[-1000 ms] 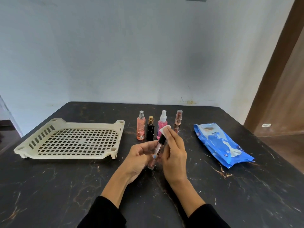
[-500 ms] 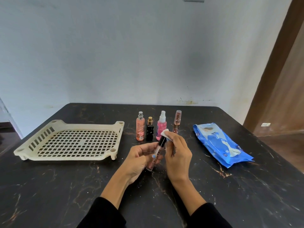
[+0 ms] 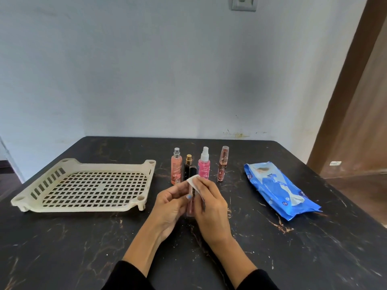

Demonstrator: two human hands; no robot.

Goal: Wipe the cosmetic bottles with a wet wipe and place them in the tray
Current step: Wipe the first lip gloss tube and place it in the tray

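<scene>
My left hand (image 3: pixel 170 204) grips a slim clear tube with a pink base (image 3: pixel 191 207), held nearly upright above the table. My right hand (image 3: pixel 211 208) pinches a small white wet wipe (image 3: pixel 192 181) against the tube's upper part, which the wipe hides. Behind my hands stand an orange spray bottle (image 3: pixel 176 166), a small black bottle with a gold cap (image 3: pixel 188 168), a pink spray bottle (image 3: pixel 204 165) and a thin lip tube (image 3: pixel 223 163). The cream slotted tray (image 3: pixel 83 185) lies to the left with nothing in it.
A blue pack of wet wipes (image 3: pixel 278 188) lies on the right of the black marble-patterned table (image 3: pixel 293 248). The wall runs along the table's far edge, and a brown door frame (image 3: pixel 351 80) stands at the right.
The tube has swung from a tilt to nearly upright. The wipe has slid over the tube's black cap, which showed before. Both hands stayed in the same spot.
</scene>
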